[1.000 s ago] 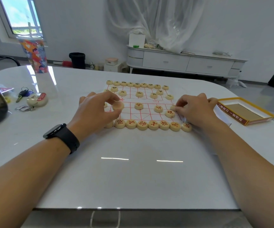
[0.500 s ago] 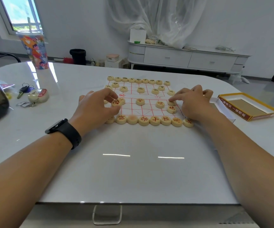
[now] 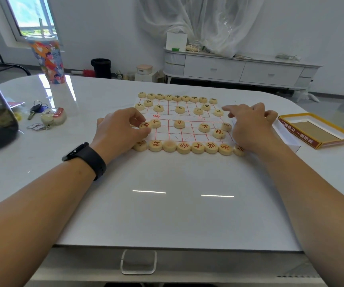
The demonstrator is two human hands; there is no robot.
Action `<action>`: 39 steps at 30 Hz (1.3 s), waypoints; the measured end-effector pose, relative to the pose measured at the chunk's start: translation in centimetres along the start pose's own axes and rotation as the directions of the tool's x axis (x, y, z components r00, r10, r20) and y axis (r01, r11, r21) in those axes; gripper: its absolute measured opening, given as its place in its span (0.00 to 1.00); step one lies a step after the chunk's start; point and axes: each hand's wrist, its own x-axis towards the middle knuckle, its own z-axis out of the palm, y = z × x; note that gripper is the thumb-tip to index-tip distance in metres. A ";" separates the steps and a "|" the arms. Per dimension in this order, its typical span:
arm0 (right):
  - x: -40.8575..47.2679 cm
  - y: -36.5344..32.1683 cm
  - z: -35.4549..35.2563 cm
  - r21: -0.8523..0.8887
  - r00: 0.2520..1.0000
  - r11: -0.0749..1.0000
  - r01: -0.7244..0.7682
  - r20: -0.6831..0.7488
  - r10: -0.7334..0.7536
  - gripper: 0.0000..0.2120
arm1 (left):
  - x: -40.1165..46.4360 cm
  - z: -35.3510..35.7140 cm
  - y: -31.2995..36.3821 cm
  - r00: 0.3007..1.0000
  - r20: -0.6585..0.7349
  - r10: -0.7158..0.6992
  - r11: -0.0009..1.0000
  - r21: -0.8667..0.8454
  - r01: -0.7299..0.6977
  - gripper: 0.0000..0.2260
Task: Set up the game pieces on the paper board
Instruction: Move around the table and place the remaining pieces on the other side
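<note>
Left hand point(image 3: 119, 131) pinches a red cannon piece point(image 3: 145, 125) between thumb and forefinger, touching a soldier piece point(image 3: 155, 123) on the paper board point(image 3: 187, 121). Seat it on its intersection, clear of neighbours. Right hand point(image 3: 249, 125) hovers, fingers loosely spread, holding nothing

Paper board point(image 3: 187, 117): white sheet, red grid lines, flat on table, red character printed left of centre.

Game pieces point(image 3: 179, 124): round pale wooden discs lying flat. Near row along board's near edge, red characters, discs touching; one disc point(image 3: 169, 146) there shows blank face. Far row and scattered far discs, dark characters. Red-marked disc point(image 3: 145, 125) at left, touching neighbour disc.
</note>
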 end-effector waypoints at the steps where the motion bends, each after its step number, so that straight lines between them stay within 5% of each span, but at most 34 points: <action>1: 0.0 -0.4 0.0 0.017 0.999 1.000 0.016 -0.031 -0.015 0.38 | 0.2 -0.1 -0.1 1.000 -0.010 -0.021 1.000 0.004 0.021 0.09; 7: -0.7 -2.4 -0.2 0.073 0.973 0.986 0.152 -0.187 -0.137 0.28 | 1.5 -0.7 -0.7 0.997 0.036 -0.072 0.994 -0.082 0.075 0.08; 20: -1.5 -3.9 -0.2 0.085 0.951 0.963 0.255 -0.200 -0.234 0.19 | 1.9 -0.3 -0.9 0.977 0.187 -0.102 0.990 -0.078 0.119 0.05; 24: -1.6 -3.8 -0.3 0.090 0.951 0.962 0.260 -0.197 -0.238 0.18 | 1.6 -0.4 -0.7 0.987 0.125 -0.098 0.976 -0.182 0.120 0.06; 29: -1.7 -4.0 0.0 0.102 0.938 0.951 0.290 -0.229 -0.262 0.16 | 0.9 -0.6 -0.4 0.976 -0.216 -0.028 0.973 -0.231 -0.023 0.04; 34: -3.0 -4.6 -1.0 0.151 0.918 0.920 0.361 -0.233 -0.322 0.11 | -0.3 -0.8 0.7 0.991 -0.075 0.107 0.984 -0.133 -0.117 0.08; 39: -4.0 -4.8 -5.1 0.151 0.938 0.930 0.336 -0.148 -0.314 0.16 | -0.7 -3.3 5.0 0.955 0.032 0.296 0.954 0.030 -0.297 0.10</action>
